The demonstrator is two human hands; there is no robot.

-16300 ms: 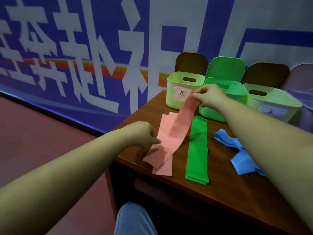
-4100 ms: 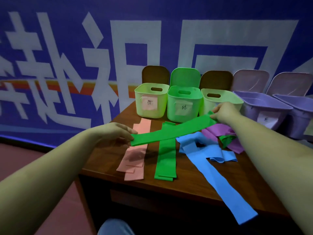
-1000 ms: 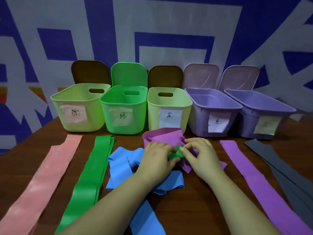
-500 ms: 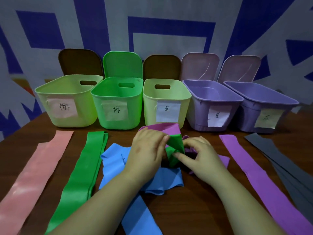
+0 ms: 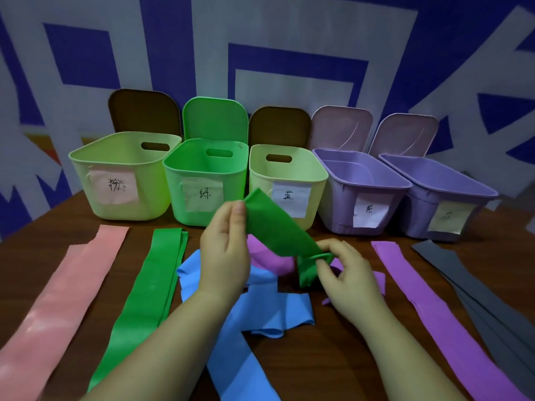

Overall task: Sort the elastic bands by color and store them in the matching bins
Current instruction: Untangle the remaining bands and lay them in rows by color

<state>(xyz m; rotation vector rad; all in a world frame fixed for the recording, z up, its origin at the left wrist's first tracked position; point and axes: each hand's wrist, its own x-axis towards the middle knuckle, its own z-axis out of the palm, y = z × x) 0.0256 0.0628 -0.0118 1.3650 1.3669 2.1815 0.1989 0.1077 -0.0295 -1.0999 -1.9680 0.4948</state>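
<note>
A crumpled green band (image 5: pixel 275 227) is lifted above the table's middle. My left hand (image 5: pixel 224 253) pinches its upper end between thumb and fingers, and my right hand (image 5: pixel 347 270) pinches its lower, bunched end. Under them lie a crumpled purple band (image 5: pixel 267 257) and a tangled blue band (image 5: pixel 260 314). Flat on the table are a pink band (image 5: pixel 66 299), a green band (image 5: pixel 147 296), a purple band (image 5: pixel 428 308) and grey bands (image 5: pixel 474 290). Labelled open bins line the back: pale green (image 5: pixel 86 180), green (image 5: pixel 176 183), pale green (image 5: pixel 318 180), then two purple (image 5: pixel 335 180) (image 5: pixel 417 195).
The wooden table (image 5: pixel 318 357) runs to the bottom of the view. Bin lids stand upright behind the bins against a blue and white banner wall (image 5: pixel 260 39). The blue band trails toward the table's near edge.
Both hands have pulled the green band up out of the purple and blue tangle; my left hand rose with its end, stretching the band toward the bins.
</note>
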